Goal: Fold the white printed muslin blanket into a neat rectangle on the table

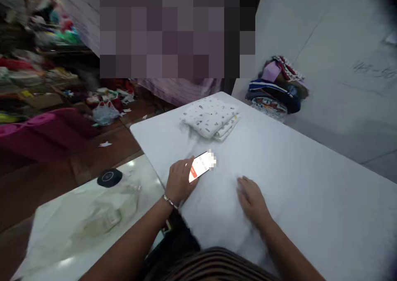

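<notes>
My left hand (pixel 181 179) is closed around one end of a smartphone (pixel 198 167) over the white table (pixel 294 177). The phone's lit screen faces up, with digits and a red-orange button on it; its far end is blurred out. A bracelet circles my left wrist. My right hand (pixel 252 198) rests on the tabletop to the right of the phone, its fingers curled together and no object visible in them. Beyond both hands lies a folded white cloth (pixel 209 115) with a small dark print, touched by neither hand.
Left of the table stands a lower pale surface (pixel 68 214) with a round black object (pixel 109 177) and clear plastic wrapping (pixel 105 219). A pile of folded clothes (pixel 276 88) sits by the wall. Bags and clutter fill the left; a pinkish curtain (pixel 173 90) hangs behind.
</notes>
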{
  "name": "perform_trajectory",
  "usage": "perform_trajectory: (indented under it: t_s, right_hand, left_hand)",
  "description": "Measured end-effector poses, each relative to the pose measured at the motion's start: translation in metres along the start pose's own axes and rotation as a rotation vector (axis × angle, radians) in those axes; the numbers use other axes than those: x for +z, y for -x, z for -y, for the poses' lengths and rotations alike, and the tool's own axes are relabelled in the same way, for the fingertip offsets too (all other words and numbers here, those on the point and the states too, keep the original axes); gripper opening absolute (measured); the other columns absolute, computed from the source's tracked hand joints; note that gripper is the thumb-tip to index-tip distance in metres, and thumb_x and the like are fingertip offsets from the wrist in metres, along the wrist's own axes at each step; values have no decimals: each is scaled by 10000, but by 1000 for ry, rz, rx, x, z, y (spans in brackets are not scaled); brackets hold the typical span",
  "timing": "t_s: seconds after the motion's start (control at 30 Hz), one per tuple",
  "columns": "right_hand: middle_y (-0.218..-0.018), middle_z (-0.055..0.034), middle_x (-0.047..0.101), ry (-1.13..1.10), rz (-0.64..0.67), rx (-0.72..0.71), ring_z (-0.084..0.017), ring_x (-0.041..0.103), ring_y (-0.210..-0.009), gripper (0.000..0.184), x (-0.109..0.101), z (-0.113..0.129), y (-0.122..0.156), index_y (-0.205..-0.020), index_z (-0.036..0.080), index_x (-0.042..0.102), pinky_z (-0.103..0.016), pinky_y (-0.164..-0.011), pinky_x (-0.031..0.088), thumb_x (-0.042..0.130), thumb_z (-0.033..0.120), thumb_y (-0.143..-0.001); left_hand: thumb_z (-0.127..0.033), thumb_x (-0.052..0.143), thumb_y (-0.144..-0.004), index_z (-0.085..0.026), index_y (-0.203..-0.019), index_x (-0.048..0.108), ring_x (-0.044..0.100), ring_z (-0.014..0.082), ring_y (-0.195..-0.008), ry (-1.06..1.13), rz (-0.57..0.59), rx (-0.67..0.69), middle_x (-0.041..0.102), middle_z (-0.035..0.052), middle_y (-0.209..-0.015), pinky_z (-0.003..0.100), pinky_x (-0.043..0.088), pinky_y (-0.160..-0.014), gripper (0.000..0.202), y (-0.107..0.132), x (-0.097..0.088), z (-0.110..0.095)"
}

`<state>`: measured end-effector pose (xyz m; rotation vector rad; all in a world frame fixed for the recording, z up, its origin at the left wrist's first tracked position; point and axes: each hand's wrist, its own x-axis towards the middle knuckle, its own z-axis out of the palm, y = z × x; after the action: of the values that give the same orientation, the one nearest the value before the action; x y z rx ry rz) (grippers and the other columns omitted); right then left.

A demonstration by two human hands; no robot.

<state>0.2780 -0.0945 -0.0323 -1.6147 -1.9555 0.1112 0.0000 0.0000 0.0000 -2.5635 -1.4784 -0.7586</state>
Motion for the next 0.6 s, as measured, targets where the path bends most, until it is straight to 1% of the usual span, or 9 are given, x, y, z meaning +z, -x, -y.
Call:
perform_trajectory:
  t_s: [0.2,0.37,0.47,0.6]
  right_hand:
    - [-1209,-92,574,-18,11,21,-254,462,-1197,375,-1,0,2,-1241,193,498,-474,-986,399,433,259,-877]
    - [-1240,-94,553,-12,23,27,-254,446,-1213,389,3,-1,4,-1260,199,484,-493,-1008,373,430,261,-880]
    - [-1243,-99,551,-11,28,37,-255,443,-1216,394,4,0,4,-1266,193,479,-495,-1011,368,427,262,-882]
    - [-1233,-94,558,-1,32,31,-252,448,-1211,391,3,1,3,-1263,191,481,-491,-1014,368,428,256,-880]
  left_hand:
    - [-268,581,-741,-153,-1358,287,476,275,-1070,20,-32,-2,542,130,-1157,413,363,-911,693,1,-1,-1]
    - [-310,572,-749,-153,-1362,281,481,274,-1047,42,-15,-34,539,129,-1146,411,364,-898,697,2,1,1]
    - [-350,588,-726,-141,-1363,284,488,277,-1022,65,32,-99,552,126,-1097,408,372,-877,735,2,3,4]
    - [-385,610,-686,-154,-1381,251,501,273,-1000,127,131,-224,570,99,-1070,407,371,-874,816,-1,4,10]
